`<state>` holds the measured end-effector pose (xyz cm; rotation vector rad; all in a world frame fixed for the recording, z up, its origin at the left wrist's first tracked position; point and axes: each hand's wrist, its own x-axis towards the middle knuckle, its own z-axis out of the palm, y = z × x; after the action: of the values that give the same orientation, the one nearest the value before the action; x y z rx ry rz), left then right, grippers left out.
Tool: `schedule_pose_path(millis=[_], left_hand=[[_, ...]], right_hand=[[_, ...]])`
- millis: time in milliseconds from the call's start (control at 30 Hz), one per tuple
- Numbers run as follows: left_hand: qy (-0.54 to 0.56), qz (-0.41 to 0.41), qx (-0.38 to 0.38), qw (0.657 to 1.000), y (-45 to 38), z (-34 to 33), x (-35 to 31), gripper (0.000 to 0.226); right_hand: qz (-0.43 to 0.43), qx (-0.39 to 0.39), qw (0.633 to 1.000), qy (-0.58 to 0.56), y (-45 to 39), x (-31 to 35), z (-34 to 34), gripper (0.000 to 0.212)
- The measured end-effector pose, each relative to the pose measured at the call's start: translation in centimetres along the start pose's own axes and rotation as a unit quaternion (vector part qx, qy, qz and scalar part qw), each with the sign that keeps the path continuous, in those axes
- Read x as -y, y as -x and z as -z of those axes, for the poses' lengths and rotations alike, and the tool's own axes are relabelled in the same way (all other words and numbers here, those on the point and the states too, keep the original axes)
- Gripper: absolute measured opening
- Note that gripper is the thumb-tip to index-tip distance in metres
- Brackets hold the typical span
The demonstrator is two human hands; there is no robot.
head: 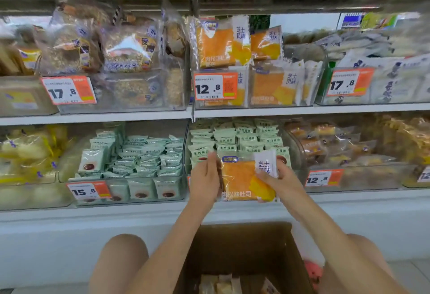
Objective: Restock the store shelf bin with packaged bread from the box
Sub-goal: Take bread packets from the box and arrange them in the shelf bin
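Observation:
An orange and white packaged bread (242, 179) is held upright in front of the lower shelf, between both my hands. My left hand (204, 179) grips its left edge and my right hand (278, 181) grips its right side, thumb over the white panel. On the upper shelf, the clear bin (246, 104) with the 12.8 tag holds several of the same orange packs (221, 42). The brown cardboard box (242, 247) sits open below, between my knees, with a few packs (218, 284) at its bottom.
Neighbouring clear bins hold brown seeded loaves (121, 47) on the upper left, white packs (384, 72) on the upper right, and green snack packets (244, 140) right behind the held pack. A white shelf edge (93, 117) separates the two levels.

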<state>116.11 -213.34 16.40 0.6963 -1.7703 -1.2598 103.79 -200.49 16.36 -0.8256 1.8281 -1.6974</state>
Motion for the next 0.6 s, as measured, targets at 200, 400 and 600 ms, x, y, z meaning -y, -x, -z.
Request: schedule_pose_path(millis=[200, 400, 600], left_hand=[[-0.006, -0.086, 0.018, 0.996, -6.7, -0.8, -7.9, 0.065], [-0.281, -0.301, -0.130, 0.902, -13.3, -0.4, -12.8, 0.065], [-0.408, -0.556, -0.134, 0.712, -19.5, -4.7, -12.4, 0.043]], right_hand=[[0.147, -0.024, 0.986, 0.072, -3.7, 11.4, 3.5, 0.026], [0.241, -0.171, 0.954, 0.057, -9.2, 20.9, 8.6, 0.034], [0.255, -0.261, 0.928, 0.077, -17.8, 23.8, 9.7, 0.042]])
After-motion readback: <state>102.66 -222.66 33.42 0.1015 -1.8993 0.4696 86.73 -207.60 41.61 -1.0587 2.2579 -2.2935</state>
